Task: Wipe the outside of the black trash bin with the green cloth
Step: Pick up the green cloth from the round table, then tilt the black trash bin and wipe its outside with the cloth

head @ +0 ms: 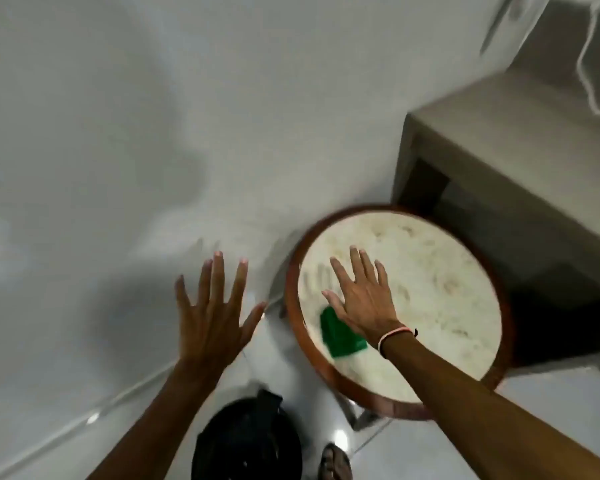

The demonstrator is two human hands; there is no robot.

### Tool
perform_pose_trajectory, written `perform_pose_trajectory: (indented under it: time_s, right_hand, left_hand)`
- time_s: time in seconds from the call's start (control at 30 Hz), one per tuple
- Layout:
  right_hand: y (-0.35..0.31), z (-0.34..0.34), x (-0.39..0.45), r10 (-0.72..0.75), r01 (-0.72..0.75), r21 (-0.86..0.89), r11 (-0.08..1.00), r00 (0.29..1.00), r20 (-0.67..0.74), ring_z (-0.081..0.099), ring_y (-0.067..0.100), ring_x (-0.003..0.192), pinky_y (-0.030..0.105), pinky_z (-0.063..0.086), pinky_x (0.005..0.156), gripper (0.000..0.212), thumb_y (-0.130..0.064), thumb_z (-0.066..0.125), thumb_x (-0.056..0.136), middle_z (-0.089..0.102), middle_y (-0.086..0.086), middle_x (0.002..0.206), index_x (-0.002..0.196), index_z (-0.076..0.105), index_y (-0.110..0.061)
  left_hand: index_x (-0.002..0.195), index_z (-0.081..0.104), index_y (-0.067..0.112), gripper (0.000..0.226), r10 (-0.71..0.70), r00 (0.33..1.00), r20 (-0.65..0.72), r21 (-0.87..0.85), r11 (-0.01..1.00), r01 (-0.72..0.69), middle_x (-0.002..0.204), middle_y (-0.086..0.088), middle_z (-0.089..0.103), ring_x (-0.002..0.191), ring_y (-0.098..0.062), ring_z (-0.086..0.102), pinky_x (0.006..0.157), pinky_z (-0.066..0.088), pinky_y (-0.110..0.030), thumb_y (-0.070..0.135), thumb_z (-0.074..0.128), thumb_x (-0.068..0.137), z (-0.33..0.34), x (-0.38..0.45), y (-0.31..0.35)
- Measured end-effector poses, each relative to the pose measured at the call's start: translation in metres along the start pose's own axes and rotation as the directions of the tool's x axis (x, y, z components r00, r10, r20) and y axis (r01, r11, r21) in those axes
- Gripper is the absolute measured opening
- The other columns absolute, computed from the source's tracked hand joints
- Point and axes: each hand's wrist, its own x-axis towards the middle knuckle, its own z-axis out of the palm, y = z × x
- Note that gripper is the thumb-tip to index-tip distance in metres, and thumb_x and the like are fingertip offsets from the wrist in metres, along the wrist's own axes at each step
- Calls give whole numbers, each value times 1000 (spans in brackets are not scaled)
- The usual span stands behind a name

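Observation:
The black trash bin (246,441) stands on the floor at the bottom of the view, below and between my arms, with a black liner in it. The folded green cloth (340,336) lies on the round table's pale top, partly hidden under the heel of my right hand (364,299). That hand is spread flat, fingers apart, over the table top above the cloth. My left hand (210,313) hovers open with fingers spread in front of the white wall, left of the table, holding nothing.
The round table (506,317) has a reddish-brown rim and metal legs. A grey-beige bench or desk (499,161) stands behind it at the right, with white fabric above. A white wall fills the left; a sandalled foot (335,464) rests on the glossy tiled floor.

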Motion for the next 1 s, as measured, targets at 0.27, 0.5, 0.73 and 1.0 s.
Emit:
perform_pose_trajectory:
  time_s: [0.27, 0.5, 0.73, 1.0]
  right_hand:
    - [20, 177, -9, 177, -191, 177, 966, 980, 92, 20, 43, 161, 60, 24, 127, 67, -56, 50, 99, 17, 20, 175, 160, 35, -31]
    - [18, 213, -2, 269, -209, 300, 931, 947, -175, 46, 41, 148, 51, 42, 107, 64, -45, 70, 77, 45, 18, 163, 137, 63, -24]
    - [19, 227, 4, 328, -203, 402, 893, 905, -272, 54, 40, 137, 48, 48, 97, 52, -35, 76, 77, 54, 14, 156, 127, 72, -22]
    - [4, 197, -26, 270, -9, 577, 817, 889, -369, 54, 40, 137, 39, 46, 111, 52, -23, 73, 76, 55, 21, 150, 127, 72, -11]
  left_hand:
    - [162, 38, 20, 81, 48, 895, 443, -14, 999, -47, 166, -25, 39, 148, -43, 51, 117, 38, -72, 69, 21, 100, 211, -77, 48]
    - [169, 7, 26, 84, 118, 792, 600, -86, 993, -83, 175, -24, 15, 161, -40, 27, 128, 19, -64, 72, 0, 98, 319, -82, 81]
    - [143, 57, 15, 49, 220, 623, 751, -171, 975, -139, 163, -20, 43, 158, -36, 33, 123, 32, -61, 46, 44, 108, 405, -78, 84]
    - [117, 73, 1, 29, 185, 753, 632, -351, 934, 64, 125, -24, 72, 140, -41, 56, 113, 48, -54, 24, 60, 103, 383, -129, 37]
